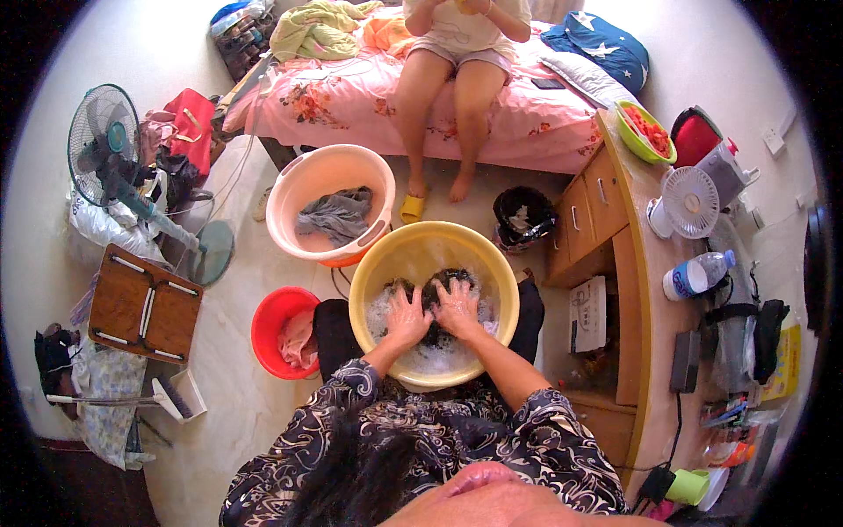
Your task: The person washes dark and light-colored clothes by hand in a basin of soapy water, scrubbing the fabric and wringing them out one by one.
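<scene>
A yellow plastic basin (435, 236) stands before me between my knees, holding foamy water and dark wet cloth (454, 275). My left hand (407, 315) lies on the left part of this cloth, its fingers spread and pointing away from me. Beside it, my right hand (456, 304) presses on the cloth with fingers apart. The thumbs come close together near the middle of the basin. Suds cover much of the water and hide the lower part of the cloth. A pale bit of fabric (490, 326) shows at the basin's right side.
A pink-orange tub (290, 227) with grey cloth (339, 214) stands beyond, left; a red bucket (267, 336) holds pink cloth. A person (454, 72) sits on the bed (342, 112). A black-lined bin (507, 204) and wooden desk (649, 277) are right, a standing fan (112, 145) left.
</scene>
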`<state>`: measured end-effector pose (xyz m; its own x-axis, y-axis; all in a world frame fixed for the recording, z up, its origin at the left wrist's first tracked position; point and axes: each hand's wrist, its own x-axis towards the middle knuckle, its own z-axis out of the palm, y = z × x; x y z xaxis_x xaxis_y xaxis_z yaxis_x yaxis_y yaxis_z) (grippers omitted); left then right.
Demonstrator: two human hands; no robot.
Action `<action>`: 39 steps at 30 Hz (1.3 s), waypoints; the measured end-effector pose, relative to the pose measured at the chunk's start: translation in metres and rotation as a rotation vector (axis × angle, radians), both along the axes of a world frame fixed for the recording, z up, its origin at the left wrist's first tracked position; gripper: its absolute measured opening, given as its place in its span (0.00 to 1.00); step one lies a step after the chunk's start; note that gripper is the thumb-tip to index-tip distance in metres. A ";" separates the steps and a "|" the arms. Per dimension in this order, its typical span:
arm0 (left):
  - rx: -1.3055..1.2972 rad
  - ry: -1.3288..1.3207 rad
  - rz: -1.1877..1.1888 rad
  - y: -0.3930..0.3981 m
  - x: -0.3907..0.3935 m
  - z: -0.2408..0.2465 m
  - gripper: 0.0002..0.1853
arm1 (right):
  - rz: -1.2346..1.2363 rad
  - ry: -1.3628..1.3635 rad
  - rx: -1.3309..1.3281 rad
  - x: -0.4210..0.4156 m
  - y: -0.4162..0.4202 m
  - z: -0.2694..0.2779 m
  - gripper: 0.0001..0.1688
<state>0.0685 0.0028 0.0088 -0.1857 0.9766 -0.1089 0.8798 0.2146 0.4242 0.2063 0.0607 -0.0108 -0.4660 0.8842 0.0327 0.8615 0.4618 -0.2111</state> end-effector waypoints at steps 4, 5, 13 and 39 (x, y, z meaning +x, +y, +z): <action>-0.070 0.067 -0.005 0.021 0.006 -0.015 0.37 | -0.045 0.010 -0.113 -0.007 0.019 -0.011 0.29; -0.057 0.079 0.014 0.026 0.007 -0.021 0.36 | -0.052 0.012 -0.099 -0.008 0.023 -0.015 0.28; 0.179 0.205 -0.086 0.051 -0.015 -0.078 0.21 | -0.124 0.165 0.056 -0.024 0.043 -0.040 0.23; 0.375 -0.501 0.117 0.015 -0.028 0.007 0.23 | -0.002 0.595 0.002 0.039 0.008 0.040 0.19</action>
<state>0.0405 0.0181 0.0162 -0.3085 0.9415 0.1357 0.5350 0.0537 0.8431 0.2449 0.0685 0.0289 -0.3652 0.8847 0.2897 0.5962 0.4613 -0.6571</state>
